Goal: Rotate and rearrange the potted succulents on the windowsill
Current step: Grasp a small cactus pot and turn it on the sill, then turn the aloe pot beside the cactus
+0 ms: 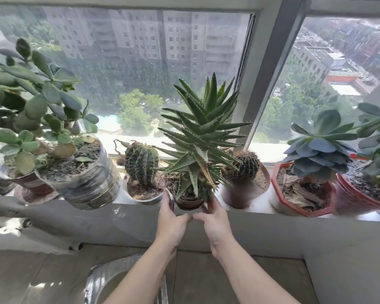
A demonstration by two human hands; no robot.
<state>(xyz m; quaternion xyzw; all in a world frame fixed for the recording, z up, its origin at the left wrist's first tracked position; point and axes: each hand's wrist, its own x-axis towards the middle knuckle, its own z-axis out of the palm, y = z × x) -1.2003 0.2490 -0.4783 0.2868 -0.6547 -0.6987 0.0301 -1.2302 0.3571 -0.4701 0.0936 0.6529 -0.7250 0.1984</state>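
Aloe pot [188,201], frame centre, windowsill [261,210] front edge: left hand [170,219] and right hand [215,218] cup its sides. Step: rotating. Next: steady turn, avoiding spines.

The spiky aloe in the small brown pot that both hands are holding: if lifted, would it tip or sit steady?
Probably top-heavy: the aloe stands much taller and wider than its small brown pot. It leans toward the glass, so it may tip that way. The left hand and right hand grip low on both sides, which should steady it. The toothed leaves could prick.
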